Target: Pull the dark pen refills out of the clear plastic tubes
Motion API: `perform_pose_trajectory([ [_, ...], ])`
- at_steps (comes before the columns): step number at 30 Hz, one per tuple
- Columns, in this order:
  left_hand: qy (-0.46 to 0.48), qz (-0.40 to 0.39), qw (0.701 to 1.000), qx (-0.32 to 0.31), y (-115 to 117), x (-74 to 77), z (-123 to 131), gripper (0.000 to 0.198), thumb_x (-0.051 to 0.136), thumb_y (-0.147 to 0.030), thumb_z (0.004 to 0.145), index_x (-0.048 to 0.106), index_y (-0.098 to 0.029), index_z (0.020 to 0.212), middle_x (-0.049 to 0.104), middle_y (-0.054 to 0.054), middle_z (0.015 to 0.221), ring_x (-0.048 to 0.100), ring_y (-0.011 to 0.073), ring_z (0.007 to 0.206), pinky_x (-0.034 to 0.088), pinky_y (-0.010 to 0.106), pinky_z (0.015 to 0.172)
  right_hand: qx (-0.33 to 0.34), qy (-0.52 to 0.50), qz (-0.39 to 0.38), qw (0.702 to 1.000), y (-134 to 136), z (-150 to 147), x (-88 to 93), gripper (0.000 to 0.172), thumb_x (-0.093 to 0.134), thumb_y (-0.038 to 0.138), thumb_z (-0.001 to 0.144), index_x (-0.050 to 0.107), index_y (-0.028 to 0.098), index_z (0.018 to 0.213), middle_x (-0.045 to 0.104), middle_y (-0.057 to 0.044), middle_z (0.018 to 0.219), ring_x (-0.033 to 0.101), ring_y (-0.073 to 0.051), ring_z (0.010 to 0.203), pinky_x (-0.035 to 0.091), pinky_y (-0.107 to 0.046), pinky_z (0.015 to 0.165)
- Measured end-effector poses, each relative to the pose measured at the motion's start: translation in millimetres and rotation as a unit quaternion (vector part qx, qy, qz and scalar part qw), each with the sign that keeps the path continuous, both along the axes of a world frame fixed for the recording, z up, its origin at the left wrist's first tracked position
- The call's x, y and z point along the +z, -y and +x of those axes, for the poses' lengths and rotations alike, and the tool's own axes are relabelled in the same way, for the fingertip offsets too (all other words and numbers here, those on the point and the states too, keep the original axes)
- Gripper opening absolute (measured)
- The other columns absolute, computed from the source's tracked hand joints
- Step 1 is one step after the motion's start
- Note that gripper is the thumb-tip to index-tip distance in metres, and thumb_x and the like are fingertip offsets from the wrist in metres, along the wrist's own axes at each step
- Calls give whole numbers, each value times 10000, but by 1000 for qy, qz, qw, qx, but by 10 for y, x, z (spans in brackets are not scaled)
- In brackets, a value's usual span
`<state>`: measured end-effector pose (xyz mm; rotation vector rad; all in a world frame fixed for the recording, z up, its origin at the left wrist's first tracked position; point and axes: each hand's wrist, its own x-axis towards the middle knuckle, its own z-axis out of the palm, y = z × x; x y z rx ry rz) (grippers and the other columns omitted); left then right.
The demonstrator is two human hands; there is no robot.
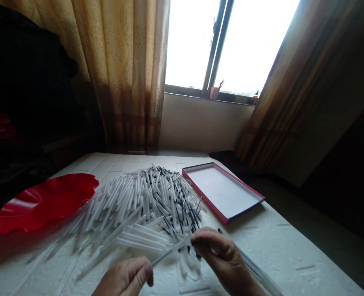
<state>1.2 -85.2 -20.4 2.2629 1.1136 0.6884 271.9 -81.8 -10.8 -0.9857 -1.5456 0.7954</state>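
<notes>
A thin translucent tube [169,251] runs slantwise between my hands. My left hand [127,276] is closed around its lower end, at the bottom of the view. The fingertips of my right hand [220,255] are pinched at the tube's upper end. Beyond my hands lies a large heap of whitish translucent tubes [120,199], some loose in front. Thin black sticks [186,205] are mixed into the heap's right side. Several clear tubes with dark cores [257,269] extend past my right wrist; whether that hand holds them I cannot tell.
A red wavy-rimmed dish [46,201] stands left of the heap. A shallow box lid [228,193], white inside with red edges, lies to the right. All rest on a white brick-patterned tabletop [305,263]. Behind are curtains [123,74] and a window with a pink cup [214,93] on its sill.
</notes>
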Motion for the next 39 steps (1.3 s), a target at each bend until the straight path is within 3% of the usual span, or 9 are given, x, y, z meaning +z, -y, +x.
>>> perform_pose_trajectory([
  [4, -11, -76, 997, 5, -49, 17, -18, 442, 334, -418, 986, 624, -218, 719, 696, -25, 683, 674, 137, 650, 492, 165, 624, -26, 120, 20, 992, -75, 121, -2, 115, 638, 209, 839, 746, 191, 871, 731, -59, 789, 679, -181, 683, 536, -253, 616],
  [9, -35, -88, 995, 1, -43, 4, -14, 447, 324, -460, 970, 621, -217, 740, 701, -13, 704, 672, 146, 670, 475, 175, 634, -4, 322, 14, 947, -62, 145, -47, 167, 593, 85, 762, 706, 168, 855, 722, -51, 751, 676, -174, 613, 511, -262, 589],
  [12, -43, -87, 995, -5, -26, 18, -7, 444, 317, -454, 970, 622, -216, 753, 703, -7, 720, 675, 147, 688, 468, 174, 641, -14, 362, 17, 932, -39, 122, -18, 139, 609, 102, 766, 716, 167, 828, 717, -75, 819, 673, -173, 606, 508, -272, 584],
  [18, -46, -85, 995, -19, -12, 78, 14, 418, 338, -441, 976, 632, -220, 776, 714, -9, 736, 682, 140, 693, 465, 162, 649, 11, 237, 14, 971, 7, 64, 83, 228, 562, 250, 892, 753, 160, 980, 734, -97, 855, 685, -185, 699, 524, -302, 675],
  [20, -48, -77, 996, -23, -7, 77, 14, 409, 345, -436, 979, 638, -224, 788, 720, -11, 752, 688, 137, 705, 464, 156, 655, 24, 196, -17, 980, 27, 28, 59, 229, 588, 279, 889, 771, 166, 967, 752, -93, 832, 690, -198, 737, 522, -313, 701],
  [23, -54, -67, 996, -30, -7, 52, 5, 417, 342, -446, 987, 632, -225, 783, 711, -13, 738, 681, 131, 693, 457, 148, 644, 37, 119, -87, 988, 36, -30, -14, 203, 659, 323, 839, 787, 168, 867, 736, -60, 723, 652, -175, 643, 500, -285, 620],
  [30, -41, -83, 995, -42, -49, -3, -4, 444, 344, -493, 991, 661, -217, 850, 724, 0, 791, 685, 133, 730, 474, 144, 675, 73, -101, -240, 963, -13, -89, 11, 376, 855, 518, 642, 778, 156, 713, 686, -10, 591, 567, -101, 506, 457, -220, 529],
  [35, -16, -119, 992, -30, -40, 4, -15, 519, 348, -603, 973, 686, -224, 866, 700, -2, 760, 656, 144, 713, 495, 169, 670, 50, -154, -236, 958, -18, -138, 25, 432, 852, 560, 638, 735, 145, 656, 686, -8, 578, 554, -87, 472, 446, -209, 500],
  [39, 107, -192, 976, 10, -44, -99, -52, 624, 420, -793, 851, 624, -278, 1137, 578, -45, 641, 556, 126, 564, 474, 187, 545, -31, -211, -183, 960, -75, -7, 109, 433, 825, 561, 686, 686, 156, 753, 696, -6, 595, 544, -87, 430, 405, -194, 437],
])
